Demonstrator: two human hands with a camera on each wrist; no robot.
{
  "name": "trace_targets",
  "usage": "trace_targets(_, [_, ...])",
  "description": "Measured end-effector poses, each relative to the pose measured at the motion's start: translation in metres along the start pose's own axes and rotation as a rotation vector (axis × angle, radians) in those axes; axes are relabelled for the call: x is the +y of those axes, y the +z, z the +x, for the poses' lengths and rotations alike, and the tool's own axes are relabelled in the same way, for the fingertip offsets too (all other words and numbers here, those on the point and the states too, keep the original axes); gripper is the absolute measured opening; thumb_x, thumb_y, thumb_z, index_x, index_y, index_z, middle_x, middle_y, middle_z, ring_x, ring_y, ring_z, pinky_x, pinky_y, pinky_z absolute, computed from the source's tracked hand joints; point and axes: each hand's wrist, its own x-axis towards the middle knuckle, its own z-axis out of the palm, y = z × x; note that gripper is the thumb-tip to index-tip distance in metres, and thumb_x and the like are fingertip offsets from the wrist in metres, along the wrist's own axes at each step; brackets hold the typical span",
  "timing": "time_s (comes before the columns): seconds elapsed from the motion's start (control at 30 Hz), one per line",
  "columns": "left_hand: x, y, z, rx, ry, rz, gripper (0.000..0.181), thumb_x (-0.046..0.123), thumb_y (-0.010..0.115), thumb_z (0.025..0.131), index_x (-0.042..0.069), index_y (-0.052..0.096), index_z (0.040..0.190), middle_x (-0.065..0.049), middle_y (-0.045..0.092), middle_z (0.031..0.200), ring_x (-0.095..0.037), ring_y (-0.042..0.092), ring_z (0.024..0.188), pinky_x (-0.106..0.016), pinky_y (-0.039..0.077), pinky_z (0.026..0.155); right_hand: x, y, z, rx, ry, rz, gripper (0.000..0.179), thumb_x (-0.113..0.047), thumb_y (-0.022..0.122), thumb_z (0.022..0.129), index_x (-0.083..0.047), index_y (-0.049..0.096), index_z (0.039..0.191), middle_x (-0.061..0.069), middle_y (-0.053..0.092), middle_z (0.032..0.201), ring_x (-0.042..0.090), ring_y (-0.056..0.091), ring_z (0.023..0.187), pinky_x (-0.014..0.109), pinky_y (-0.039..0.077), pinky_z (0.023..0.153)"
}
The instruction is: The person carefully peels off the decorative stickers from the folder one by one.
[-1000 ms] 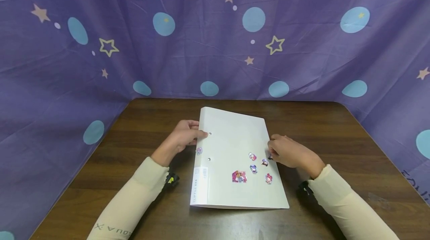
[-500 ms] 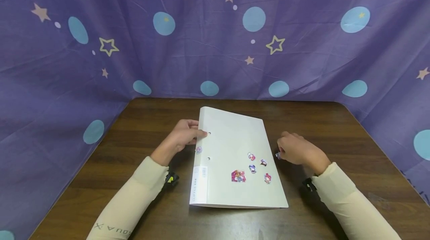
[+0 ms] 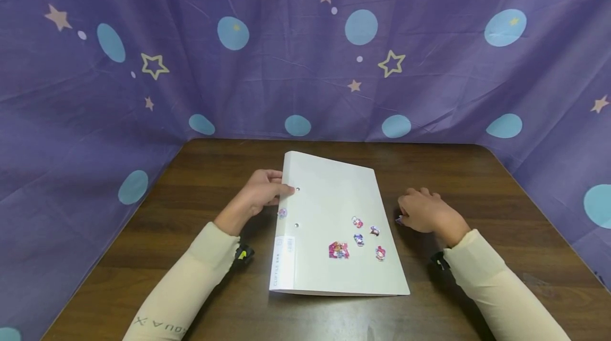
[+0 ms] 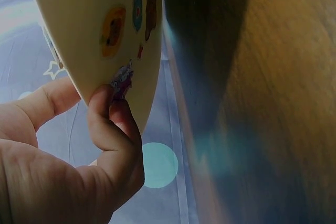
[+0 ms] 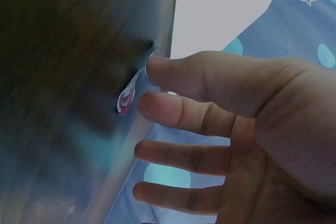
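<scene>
loose sticker (image 5: 125, 99) is right at the right hand's (image 3: 425, 212) fingertips, thumb and index looking apart. left hand's (image 3: 260, 192) fingers are clamped on the white file's (image 3: 329, 192) edge. imo it's the sticker-handling step; next needs delicate fingertips, file steady.

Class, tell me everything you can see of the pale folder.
The folder is pale, smooth and looks like plastic. Two small metal-looking rings mark it near the spine, which has a white printed label at the near end. Five colourful stickers sit on the lower cover, another on the spine; the left wrist view shows more. It appears closed, on the table, spine gripped by the left hand.
</scene>
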Motion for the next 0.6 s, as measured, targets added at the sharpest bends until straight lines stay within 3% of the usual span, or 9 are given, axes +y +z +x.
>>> trace_targets(0.4, [-0.0001,-0.0005,0.0003,-0.008,0.011,0.017,0.053,0.006,0.077,0.088,-0.008,0.056,0.135,-0.023,0.063,0.126,-0.024,0.067,0.095,-0.036,0.059,0.078,0.0023,-0.0015,-0.0005,-0.014,0.038,0.005,0.019,-0.028,0.076,0.093,-0.012,0.065,0.093,0.013,0.059,0.108,0.037,0.051,0.095,0.061,0.046,0.079])
trace_targets(0.6, [0.0007,-0.0004,-0.0004,-0.007,0.006,0.013,0.054,0.006,0.077,0.088,-0.007,0.056,0.136,-0.023,0.063,0.127,-0.025,0.068,0.096,-0.037,0.059,0.080,-0.0050,-0.0061,-0.0037,0.074,-0.004,-0.005,0.024,-0.025,0.077,0.093,-0.008,0.069,0.109,0.017,0.060,0.122,0.048,0.052,0.112,0.069,0.044,0.088])
